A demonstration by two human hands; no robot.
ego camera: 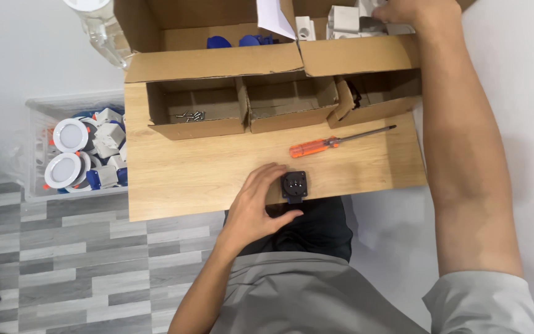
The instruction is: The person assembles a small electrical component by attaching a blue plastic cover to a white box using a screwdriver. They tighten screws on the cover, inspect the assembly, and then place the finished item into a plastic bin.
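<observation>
The left hand (256, 207) is pinching one black square socket insert (294, 184) at the wooden board's (174, 179) near edge, beside one orange screwdriver (335, 142). The right hand (412, 11) is reaching into a cardboard box (359, 54) of white parts (its grip cannot be told); of three small cardboard trays, the left one (196, 111) is holding screws (191, 115).

Left hand (256, 204) curled low near the body, right hand (412, 11) stretched far forward, arm straight

An orange screwdriver (328, 143) lies on the wooden bench (186, 176). Behind it stand three small open cardboard boxes (285, 105) in a row. The left one has a few little screws (191, 115) inside. A big cardboard box (217, 59) sits farther back with blue parts (236, 41) in it. On the grey floor (63, 266) is a clear tub (38, 148) full of round white lights (69, 135).
</observation>
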